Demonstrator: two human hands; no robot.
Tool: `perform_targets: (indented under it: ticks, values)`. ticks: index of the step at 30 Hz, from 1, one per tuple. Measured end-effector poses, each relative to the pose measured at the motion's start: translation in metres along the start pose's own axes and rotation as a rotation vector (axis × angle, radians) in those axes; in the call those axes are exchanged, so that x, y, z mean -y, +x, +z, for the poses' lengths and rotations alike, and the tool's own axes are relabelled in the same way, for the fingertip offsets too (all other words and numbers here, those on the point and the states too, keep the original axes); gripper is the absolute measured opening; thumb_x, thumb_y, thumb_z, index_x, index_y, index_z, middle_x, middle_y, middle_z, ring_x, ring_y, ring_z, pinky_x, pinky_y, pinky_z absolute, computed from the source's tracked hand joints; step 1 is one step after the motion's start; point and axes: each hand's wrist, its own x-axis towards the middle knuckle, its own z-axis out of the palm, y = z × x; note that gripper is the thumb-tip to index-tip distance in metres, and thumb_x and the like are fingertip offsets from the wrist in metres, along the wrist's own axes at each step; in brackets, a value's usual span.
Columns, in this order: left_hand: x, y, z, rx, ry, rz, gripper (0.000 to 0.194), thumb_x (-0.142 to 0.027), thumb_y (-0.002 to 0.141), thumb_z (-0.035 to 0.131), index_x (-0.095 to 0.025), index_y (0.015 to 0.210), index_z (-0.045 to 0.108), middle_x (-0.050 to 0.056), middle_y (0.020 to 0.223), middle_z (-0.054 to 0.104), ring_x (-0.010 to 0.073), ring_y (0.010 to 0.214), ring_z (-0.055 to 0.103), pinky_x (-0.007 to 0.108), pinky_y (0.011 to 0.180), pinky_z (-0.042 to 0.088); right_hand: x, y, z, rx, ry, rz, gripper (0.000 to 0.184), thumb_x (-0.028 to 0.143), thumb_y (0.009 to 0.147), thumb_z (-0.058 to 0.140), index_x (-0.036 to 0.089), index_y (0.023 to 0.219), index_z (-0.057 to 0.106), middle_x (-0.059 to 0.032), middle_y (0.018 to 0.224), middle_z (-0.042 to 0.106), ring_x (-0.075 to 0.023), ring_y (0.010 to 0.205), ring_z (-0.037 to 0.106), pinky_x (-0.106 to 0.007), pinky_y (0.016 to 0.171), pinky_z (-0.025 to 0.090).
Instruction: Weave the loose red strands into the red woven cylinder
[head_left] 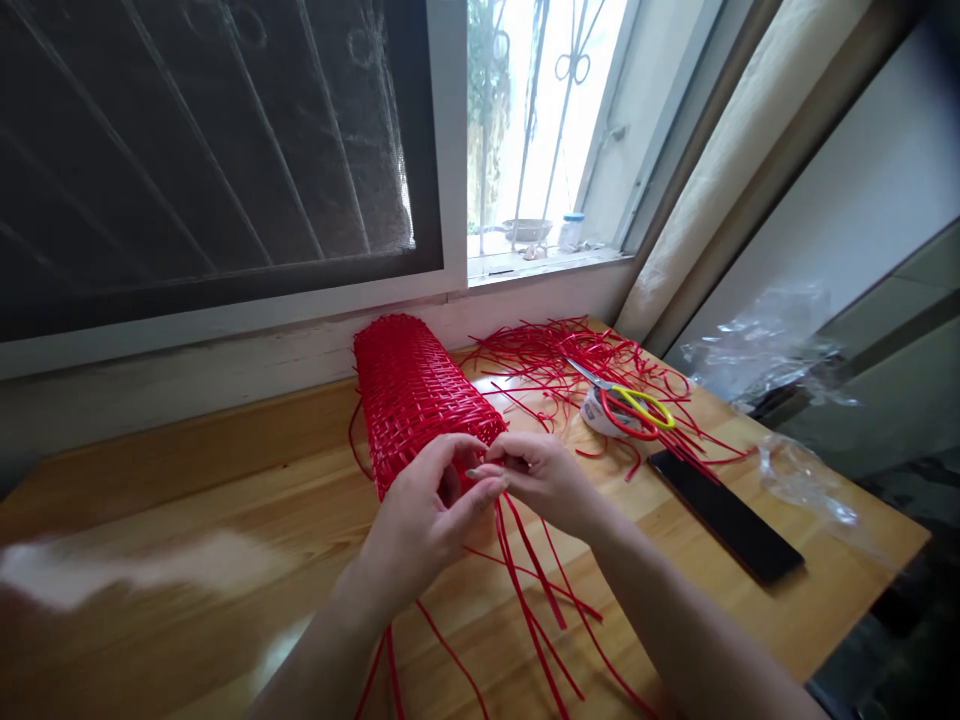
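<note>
A red woven basket [424, 385] lies on its side on the wooden table, its near end toward me. At that end's rim, my left hand [431, 505] curves its thumb and fingers together around the edge. My right hand [544, 480] meets it there, fingertips pinched close to the left thumb. Both hands seem closed on the red strips at the rim, though the fingers hide the exact spot. Several loose red strips [517, 570] trail from the near end down across the table toward me.
Scissors [637, 405] with red and yellow handles rest on a white roll [598, 412]. Behind them spreads a heap of red strips [570, 350]. A black phone [727, 515] lies at the right, beside crumpled clear plastic [806, 480]. The window wall stands behind the table.
</note>
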Motion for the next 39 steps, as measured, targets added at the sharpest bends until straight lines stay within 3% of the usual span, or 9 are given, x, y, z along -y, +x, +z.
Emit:
perform_targets:
  ticks: [6,9,14,18,21,27,32,36,39]
  values:
    - [0.016,-0.004,-0.01,-0.028,-0.178,-0.173,0.025,-0.041,0.081,0.054,-0.017,0.074,0.057,-0.003,0.065,0.05,0.0073,0.049,0.048,0.019,0.043,0.041,-0.006,0.004,0.009,0.076,0.006,-0.042,0.019,0.034,0.081,0.06,0.016,0.076,0.064,0.0004,0.069,0.059,-0.0094,0.064,0.05,-0.02,0.059,0.038]
    - [0.018,-0.009,-0.023,-0.058,-0.169,-0.177,0.024,-0.038,0.077,0.059,-0.016,0.069,0.058,-0.004,0.064,0.049,0.0066,0.046,0.047,0.019,0.042,0.041,-0.011,0.007,0.01,0.124,0.106,-0.005,0.021,0.035,0.083,0.057,0.016,0.079,0.065,0.0002,0.069,0.06,-0.0092,0.062,0.051,-0.02,0.057,0.039]
    - [0.017,-0.014,-0.046,-0.161,-0.065,-0.175,0.021,-0.037,0.076,0.061,-0.017,0.069,0.06,-0.004,0.059,0.049,0.0063,0.046,0.045,0.018,0.044,0.038,-0.019,0.009,0.01,0.008,0.149,0.054,0.018,0.032,0.085,0.055,0.017,0.085,0.065,-0.001,0.075,0.064,-0.0103,0.066,0.054,-0.02,0.06,0.042]
    - [0.015,-0.015,-0.048,-0.184,-0.023,-0.153,0.02,-0.036,0.076,0.062,-0.017,0.069,0.06,-0.004,0.059,0.05,0.0067,0.049,0.045,0.018,0.046,0.037,-0.016,0.006,0.015,0.046,0.05,-0.011,0.015,0.024,0.085,0.054,0.018,0.09,0.067,-0.0017,0.084,0.069,-0.0109,0.074,0.061,-0.02,0.067,0.045]
    - [0.012,-0.016,-0.045,-0.182,-0.022,-0.095,0.018,-0.034,0.077,0.062,-0.018,0.07,0.061,-0.004,0.061,0.052,0.0069,0.052,0.046,0.018,0.049,0.038,-0.014,0.002,0.024,0.052,-0.159,-0.102,0.016,0.021,0.083,0.056,0.02,0.095,0.067,-0.0016,0.09,0.071,-0.0123,0.078,0.064,-0.021,0.07,0.045]
    - [0.009,-0.017,-0.049,-0.06,0.09,-0.027,0.015,-0.032,0.08,0.058,-0.019,0.073,0.064,-0.002,0.067,0.058,0.0088,0.06,0.051,0.018,0.055,0.04,-0.021,-0.003,0.046,0.012,-0.566,-0.187,0.014,0.024,0.084,0.053,0.022,0.088,0.066,-0.0004,0.079,0.071,-0.0139,0.069,0.064,-0.024,0.061,0.037]
    - [0.015,-0.021,-0.055,0.068,0.225,-0.147,0.023,-0.038,0.081,0.055,-0.022,0.093,0.067,0.002,0.087,0.068,0.0144,0.076,0.06,0.023,0.065,0.044,-0.022,0.002,0.049,0.036,-0.566,-0.055,0.007,0.022,0.08,0.057,0.018,0.081,0.063,-0.0003,0.071,0.069,-0.0124,0.064,0.062,-0.022,0.056,0.034]
    - [0.016,-0.022,-0.056,0.15,0.313,-0.266,0.029,-0.041,0.08,0.052,-0.022,0.096,0.068,0.002,0.086,0.07,0.0163,0.074,0.061,0.025,0.064,0.043,-0.018,0.006,0.047,0.1,-0.506,0.075,0.007,0.02,0.08,0.056,0.018,0.081,0.062,0.0002,0.067,0.068,-0.0105,0.058,0.059,-0.021,0.052,0.033]
    - [0.013,-0.02,-0.056,0.165,0.366,-0.312,0.029,-0.041,0.079,0.051,-0.022,0.091,0.07,0.0,0.079,0.07,0.0158,0.067,0.06,0.025,0.059,0.04,-0.017,0.005,0.047,0.103,-0.522,0.092,0.01,0.02,0.081,0.055,0.018,0.087,0.062,-0.0012,0.073,0.069,-0.0116,0.062,0.062,-0.021,0.055,0.035]
